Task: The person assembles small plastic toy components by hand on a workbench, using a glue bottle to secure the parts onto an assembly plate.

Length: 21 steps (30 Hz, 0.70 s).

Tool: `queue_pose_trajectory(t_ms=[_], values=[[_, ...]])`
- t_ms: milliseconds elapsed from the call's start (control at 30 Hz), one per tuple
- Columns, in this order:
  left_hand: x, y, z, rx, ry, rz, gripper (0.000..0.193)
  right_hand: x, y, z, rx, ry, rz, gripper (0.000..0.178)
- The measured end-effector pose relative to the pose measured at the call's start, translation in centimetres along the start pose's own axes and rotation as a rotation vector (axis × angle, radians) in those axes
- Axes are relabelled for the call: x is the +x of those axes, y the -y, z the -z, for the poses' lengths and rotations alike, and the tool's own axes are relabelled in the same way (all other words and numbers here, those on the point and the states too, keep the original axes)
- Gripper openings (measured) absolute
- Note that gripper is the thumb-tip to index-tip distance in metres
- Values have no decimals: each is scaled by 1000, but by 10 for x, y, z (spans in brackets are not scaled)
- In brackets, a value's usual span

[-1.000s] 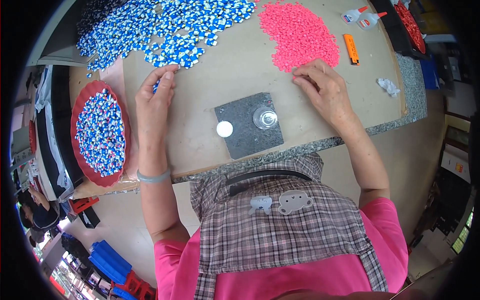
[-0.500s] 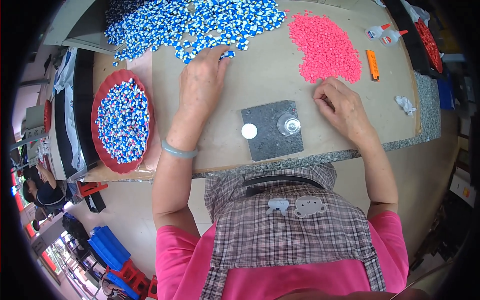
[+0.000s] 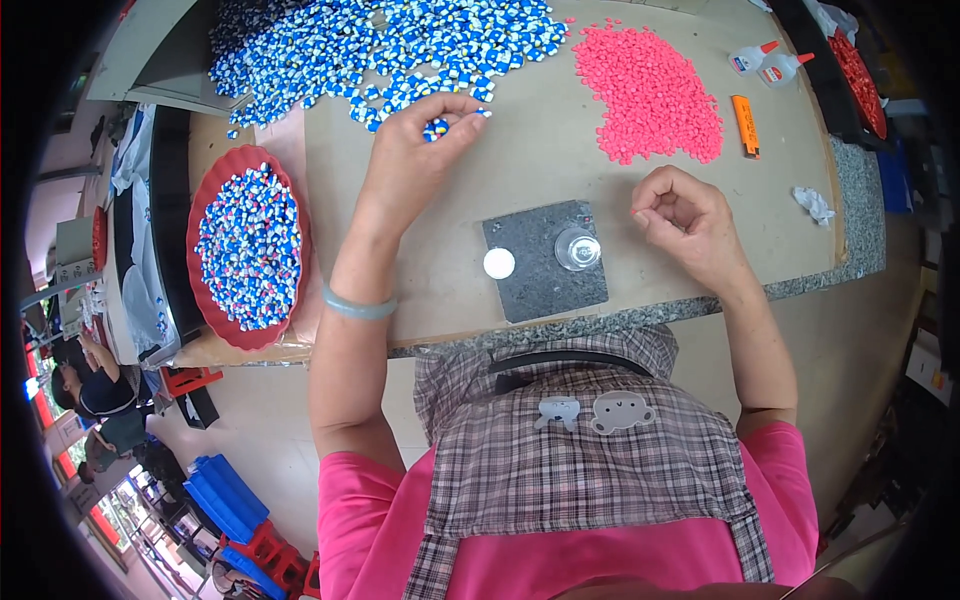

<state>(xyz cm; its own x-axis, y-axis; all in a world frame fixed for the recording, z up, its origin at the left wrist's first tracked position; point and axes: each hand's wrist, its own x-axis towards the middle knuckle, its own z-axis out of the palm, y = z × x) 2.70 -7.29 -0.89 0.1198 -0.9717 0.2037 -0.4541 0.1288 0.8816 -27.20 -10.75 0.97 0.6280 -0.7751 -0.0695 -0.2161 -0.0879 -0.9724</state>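
My left hand (image 3: 405,165) is in front of a wide heap of small blue-and-white pieces (image 3: 450,45). Its thumb and forefinger pinch one such piece (image 3: 484,112), and a few more show inside the curled fingers. My right hand (image 3: 692,228) is over the tabletop, just nearer than a pile of small flat pink pieces (image 3: 655,95). Its thumb and forefinger are pressed together on a tiny pink piece (image 3: 637,213). Between the hands lies a dark grey square slab (image 3: 540,290). On it are a white round disc (image 3: 498,263) and a small clear cup (image 3: 578,250).
A red scalloped bowl (image 3: 195,235) of blue-and-white pieces with pink bits sits at left. To the right are two red-tipped glue bottles (image 3: 745,62), an orange lighter-like item (image 3: 745,125) and crumpled tissue (image 3: 812,206). Another person (image 3: 95,380) is in the left background.
My left hand has drawn back slightly from the blue-and-white heap and turned, with pieces showing in it. My right hand has come away from the pink pile toward me with a tiny pink piece.
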Motion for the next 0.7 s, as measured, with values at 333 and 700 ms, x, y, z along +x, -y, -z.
queue_pose_trajectory(t_ms=[333, 700], values=[[-46, -23, 1, -1242, 120, 504, 18, 2, 18, -4, 300, 161, -252, 18], [-65, -40, -8, -1135, 68, 455, 22, 2, 31, -15, 198, 233, -290, 20]])
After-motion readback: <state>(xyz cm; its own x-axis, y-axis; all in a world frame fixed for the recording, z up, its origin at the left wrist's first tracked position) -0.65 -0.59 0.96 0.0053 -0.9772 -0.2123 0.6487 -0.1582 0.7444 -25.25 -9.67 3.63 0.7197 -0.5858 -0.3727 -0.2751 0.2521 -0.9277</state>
